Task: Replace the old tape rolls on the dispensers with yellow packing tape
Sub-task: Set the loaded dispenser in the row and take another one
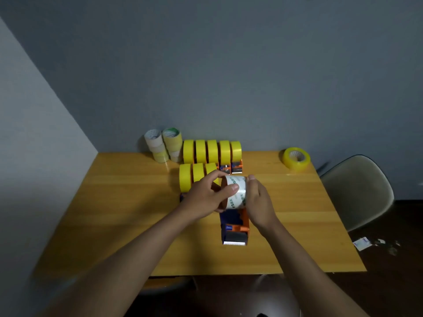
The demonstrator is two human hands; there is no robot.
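Observation:
An orange and blue tape dispenser (234, 227) lies in the middle of the wooden table (114, 213), its toothed blade toward me. An old white-cored tape roll (235, 193) with green print sits at its far end. My left hand (208, 195) grips this roll from the left, thumb on its face. My right hand (259, 200) holds it from the right. Behind stand two rows of dispensers loaded with yellow tape (211, 152). A loose yellow roll (296, 158) lies at the back right.
Two stacks of used tape rolls (163, 145) stand against the wall at the back left. A beige chair (359, 191) is at the table's right side. Scraps of paper (361, 243) lie on the dark floor beside it.

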